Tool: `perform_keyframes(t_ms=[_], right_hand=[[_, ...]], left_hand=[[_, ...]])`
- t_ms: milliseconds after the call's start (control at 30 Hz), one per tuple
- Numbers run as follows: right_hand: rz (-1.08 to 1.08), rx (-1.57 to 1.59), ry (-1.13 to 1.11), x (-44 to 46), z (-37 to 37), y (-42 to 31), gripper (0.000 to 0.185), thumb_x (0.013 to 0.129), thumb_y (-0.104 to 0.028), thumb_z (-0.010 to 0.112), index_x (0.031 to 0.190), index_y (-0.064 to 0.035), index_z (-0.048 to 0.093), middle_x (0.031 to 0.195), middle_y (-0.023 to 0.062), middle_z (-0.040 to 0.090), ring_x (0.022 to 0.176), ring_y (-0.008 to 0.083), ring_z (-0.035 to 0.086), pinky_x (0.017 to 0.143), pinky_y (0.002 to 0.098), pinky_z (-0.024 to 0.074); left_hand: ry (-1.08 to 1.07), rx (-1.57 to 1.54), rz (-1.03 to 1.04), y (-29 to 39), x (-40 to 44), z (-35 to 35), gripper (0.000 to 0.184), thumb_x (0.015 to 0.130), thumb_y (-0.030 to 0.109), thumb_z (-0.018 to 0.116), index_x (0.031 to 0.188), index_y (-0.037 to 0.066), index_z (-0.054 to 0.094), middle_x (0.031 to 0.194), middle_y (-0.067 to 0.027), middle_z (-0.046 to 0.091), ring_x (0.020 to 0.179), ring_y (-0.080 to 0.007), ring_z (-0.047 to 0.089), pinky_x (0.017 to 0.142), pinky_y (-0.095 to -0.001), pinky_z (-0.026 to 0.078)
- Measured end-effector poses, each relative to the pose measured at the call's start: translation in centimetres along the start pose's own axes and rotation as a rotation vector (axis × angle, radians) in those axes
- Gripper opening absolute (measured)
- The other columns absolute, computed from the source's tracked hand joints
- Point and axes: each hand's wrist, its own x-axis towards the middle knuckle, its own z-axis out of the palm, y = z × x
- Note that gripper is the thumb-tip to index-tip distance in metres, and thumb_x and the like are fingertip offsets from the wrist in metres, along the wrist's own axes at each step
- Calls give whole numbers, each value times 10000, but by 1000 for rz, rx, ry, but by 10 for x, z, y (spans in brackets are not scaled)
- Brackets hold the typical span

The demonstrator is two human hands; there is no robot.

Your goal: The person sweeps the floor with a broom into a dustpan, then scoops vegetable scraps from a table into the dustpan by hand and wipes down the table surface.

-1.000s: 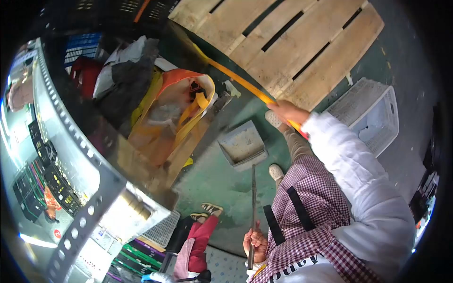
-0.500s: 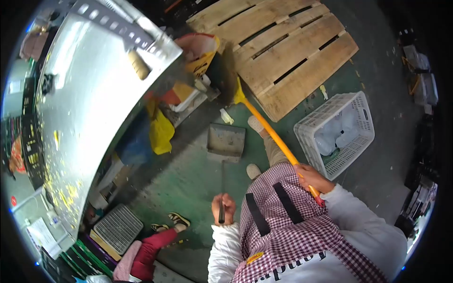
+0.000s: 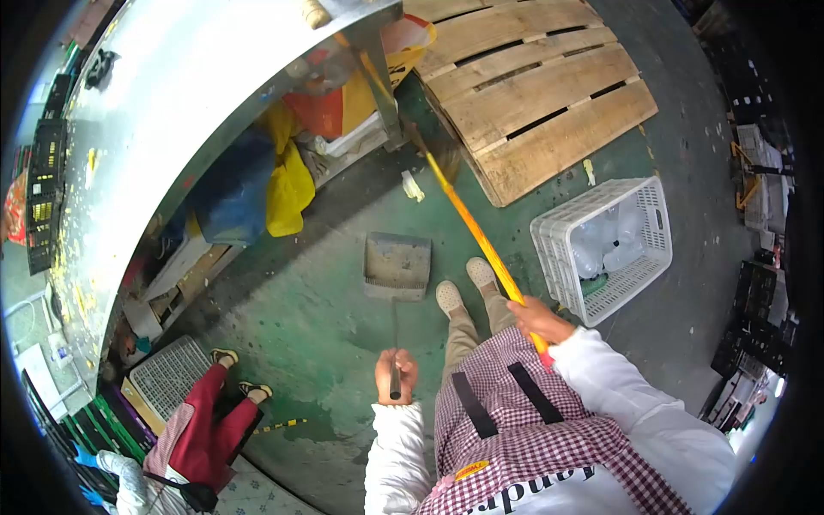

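My left hand [image 3: 396, 375] is wrapped round the upper end of the long handle of a grey dustpan [image 3: 396, 290]. The dustpan's scoop lies on the green floor in front of my feet. In my right hand [image 3: 539, 320] is the orange-yellow handle of a broom [image 3: 474, 227], gripped near its red end. The handle slants away to the upper left, and the broom's far end is blurred between the table leg and the pallet. A pale yellowish scrap [image 3: 413, 186] lies on the floor, left of the broom handle and beyond the scoop.
A wooden pallet [image 3: 549, 103] lies ahead. A white crate [image 3: 556, 249] holding clear plastic stands at right. The metal table [image 3: 172, 86] spans the left, with yellow cloth [image 3: 290, 193] hanging below. A co-worker in red trousers [image 3: 202, 412] is at lower left. Another scrap [image 3: 590, 172] lies beside the pallet.
The broom's far end has swung left and is now blurred by the table leg. The dustpan sits slightly left in view. My view has shifted, and more of the co-worker shows.
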Motion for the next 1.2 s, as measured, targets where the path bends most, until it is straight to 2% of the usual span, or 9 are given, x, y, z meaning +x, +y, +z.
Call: perform_keyframes(t_ms=[267, 467, 600, 700, 767, 833, 867, 967, 1200], right_hand=[[-45, 19, 57, -141, -38, 16, 105, 847, -119, 504, 823, -53, 426, 572, 16, 449, 397, 93, 426, 351, 243, 367], [-132, -387, 293, -17, 51, -22, 576, 841, -121, 434, 1362, -113, 188, 752, 144, 583, 493, 269, 547, 423, 371, 461], [-278, -855, 168, 26, 69, 25, 683, 767, -40, 429, 1322, 122, 66, 760, 256, 598, 608, 376, 595, 539, 428, 472], [-97, -1026, -64, -41, 49, 34, 667, 757, -21, 426, 1352, 45, 134, 707, 249, 589, 557, 352, 582, 492, 415, 457], [-73, -824, -204, -90, 19, 34, 652, 822, -123, 493, 1391, -148, 176, 728, 157, 587, 474, 213, 559, 426, 331, 449], [-64, -1011, -217, -142, -4, 36, 646, 837, -161, 487, 1390, -125, 155, 718, 216, 596, 546, 314, 591, 524, 404, 483], [-476, -1069, -205, -154, -19, 50, 658, 834, -169, 486, 1392, -109, 143, 766, 257, 597, 640, 381, 602, 615, 443, 484], [-153, -1241, -158, -167, -18, 18, 662, 831, -165, 486, 1389, -80, 140, 802, 284, 590, 700, 415, 595, 660, 456, 479], [-677, -1303, 8, 37, 40, -51, 627, 815, -134, 508, 1367, -74, 218, 746, 279, 575, 669, 432, 570, 598, 492, 450]], left_hand=[[-66, -176, -145, -1, 9, -18, 138, 809, 108, 433, 693, 44, 394, 562, -28, 387, 471, -121, 392, 405, -244, 347], [-107, -129, -95, -1, 13, -37, 76, 801, 72, 425, 734, 54, 395, 582, -42, 391, 503, -134, 405, 410, -256, 345], [-195, -127, -54, -6, 40, -63, 99, 821, 60, 412, 728, 46, 382, 610, -60, 393, 543, -148, 404, 464, -244, 350], [-68, 9, 81, -21, 42, -42, 158, 830, 64, 388, 675, 49, 367, 549, -46, 374, 461, -130, 365, 405, -229, 337], [-67, -55, 43, -23, 33, -31, 160, 833, 67, 391, 676, 51, 367, 555, -44, 378, 464, -128, 368, 409, -230, 342], [-68, -105, 18, -22, 29, -36, 162, 837, 71, 394, 678, 54, 368, 560, -42, 382, 467, -127, 371, 412, -232, 347], [-94, -102, 17, -23, 29, -45, 160, 837, 71, 396, 680, 55, 368, 566, -38, 384, 468, -124, 372, 412, -235, 346], [-109, -89, 79, -34, 35, -81, 168, 841, 77, 397, 678, 53, 370, 572, -24, 381, 466, -117, 367, 404, -242, 322], [-111, -280, 60, -48, -8, -132, 187, 871, 110, 407, 854, -60, 483, 579, -27, 439, 455, -101, 393, 396, -222, 310]])
